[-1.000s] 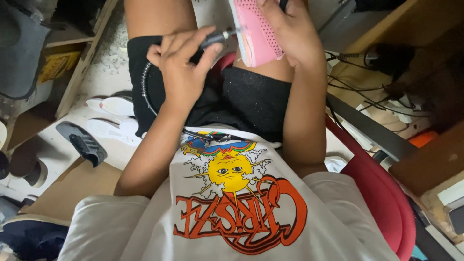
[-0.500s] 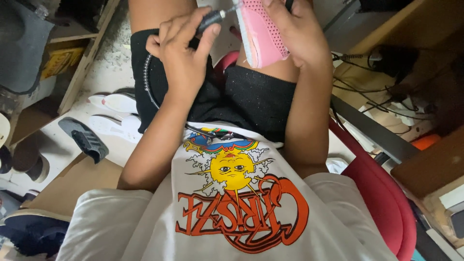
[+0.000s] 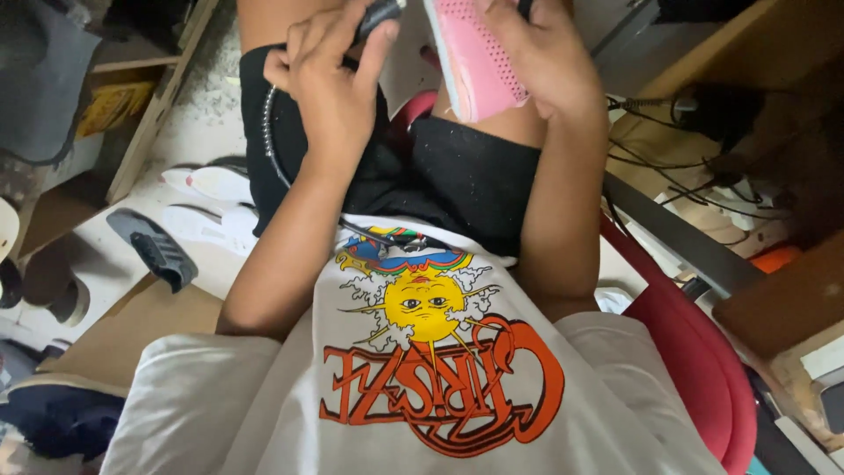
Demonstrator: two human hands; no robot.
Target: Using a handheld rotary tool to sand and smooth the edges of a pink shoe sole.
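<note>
Pink mesh shoe upper (image 3: 475, 62) is held at the top of the view, above the lap, tilted on edge with its pale blue lining turned toward the other hand. It is clasped by the right hand (image 3: 549, 62), fingers wrapped round its far side, seemingly so that the edge is steadied and presented for work. A dark, slim tool (image 3: 380, 13) is pinched in the left hand (image 3: 330, 88), fingers curled tight round it, its tip close to the upper's edge; whether tip and fabric touch cannot be told, as the frame cuts them off. A thin cable (image 3: 268, 141) is seen looping down from that hand across the black shorts (image 3: 457, 176). The upper's fabric is perforated and soft-looking, with a smoother lining. A white printed T-shirt (image 3: 422, 387) fills the foreground. On the floor to the left, white flat soles (image 3: 215, 185) and a grey ridged sole (image 3: 154, 246) are laid out, and a red chair seat (image 3: 694, 369) is glimpsed at the right.
</note>
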